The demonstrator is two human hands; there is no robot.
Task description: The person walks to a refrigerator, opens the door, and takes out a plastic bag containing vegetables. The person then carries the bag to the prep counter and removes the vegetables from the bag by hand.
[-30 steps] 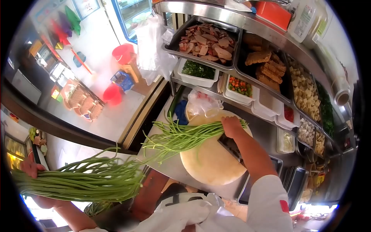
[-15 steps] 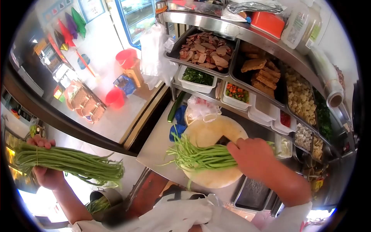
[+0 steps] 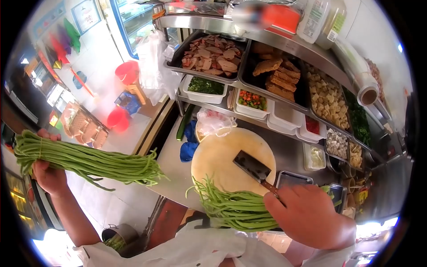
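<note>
Two separate grips observed, well apart. The left hand (image 3: 50, 179) is clamped round the left bean bundle (image 3: 91, 161), held clear of the counter (image 3: 171, 171) over the floor. The right hand (image 3: 307, 213) is closed on the right bean bundle (image 3: 233, 209), at the near edge of the chopping board (image 3: 211, 158); whether its fingers also touch the cleaver (image 3: 252, 167) handle cannot be confirmed from here.

Change noted: the right bean bundle has shifted from mid-board toward the person's body, exposing the cleaver blade. In my judgement, this frees the cutting surface while both bundles remain in hand.

Containers: one metal tray (image 3: 200, 75) holds sliced meat (image 3: 208, 55); a second tray (image 3: 269, 94), browned slabs (image 3: 282, 76). White tubs below hold chopped greens (image 3: 205, 85), an orange-and-green dice (image 3: 252, 100) and something red (image 3: 312, 126). A floor pot (image 3: 129, 231) contains green stalks (image 3: 114, 243).
</note>
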